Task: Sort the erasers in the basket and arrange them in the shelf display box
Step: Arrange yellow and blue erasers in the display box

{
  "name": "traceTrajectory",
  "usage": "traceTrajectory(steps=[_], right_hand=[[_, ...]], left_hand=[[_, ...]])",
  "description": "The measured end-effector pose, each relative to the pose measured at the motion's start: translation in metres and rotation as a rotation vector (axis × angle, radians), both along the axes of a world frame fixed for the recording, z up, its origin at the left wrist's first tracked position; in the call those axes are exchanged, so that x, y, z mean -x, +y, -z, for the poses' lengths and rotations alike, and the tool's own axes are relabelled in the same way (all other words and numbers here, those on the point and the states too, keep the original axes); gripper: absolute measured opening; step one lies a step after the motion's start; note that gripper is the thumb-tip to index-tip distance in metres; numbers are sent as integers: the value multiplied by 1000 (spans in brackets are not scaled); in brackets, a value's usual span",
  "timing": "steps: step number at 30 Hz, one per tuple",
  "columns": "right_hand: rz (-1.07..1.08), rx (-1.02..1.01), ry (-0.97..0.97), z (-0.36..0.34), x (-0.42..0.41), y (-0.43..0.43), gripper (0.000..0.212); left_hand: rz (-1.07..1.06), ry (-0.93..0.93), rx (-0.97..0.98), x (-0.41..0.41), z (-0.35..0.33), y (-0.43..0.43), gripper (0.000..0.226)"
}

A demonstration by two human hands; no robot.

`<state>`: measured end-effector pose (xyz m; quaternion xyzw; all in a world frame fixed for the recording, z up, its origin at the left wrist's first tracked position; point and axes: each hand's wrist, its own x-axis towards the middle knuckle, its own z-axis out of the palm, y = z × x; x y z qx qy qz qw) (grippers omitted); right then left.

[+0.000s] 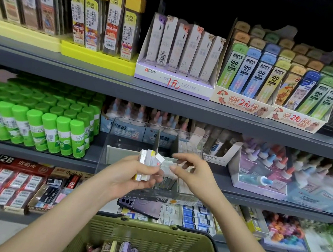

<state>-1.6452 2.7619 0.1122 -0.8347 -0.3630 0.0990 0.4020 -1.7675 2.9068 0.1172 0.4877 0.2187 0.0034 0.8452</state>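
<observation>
Our left hand (134, 175) grips a small stack of white erasers (150, 161), standing on end just in front of the clear display box (139, 141) on the middle shelf (37, 152). Our right hand (193, 173) hovers just beside it at 3 o'clock, thumb and fingers spread loosely and holding nothing, over the rows of erasers already in the box. At 6 o'clock the green basket (150, 238) holds more loose erasers (117, 251). Green glue sticks (40, 121) stand at 9 o'clock.
</observation>
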Motion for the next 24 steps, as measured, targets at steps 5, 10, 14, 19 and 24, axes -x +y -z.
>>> traceTrajectory(steps=[5, 10, 14, 19, 24], right_hand=[[-216, -47, 143, -13, 21, 0, 35], [-160, -120, 133, -21, 18, -9, 27], [-30, -82, 85, -34, 3, -22, 22], [-79, 269, -100, -28, 2, -7, 34], [-139, 373, -180, -6, 16, 20, 37]], left_hand=[[101, -31, 42, 7, -9, -8, 16], [90, -35, 82, 9, -10, -5, 19], [-115, 11, -7, 10, -6, 9, 14], [-158, 42, -248, 15, -3, 21, 17], [-156, 32, -377, 14, 0, 14, 23]])
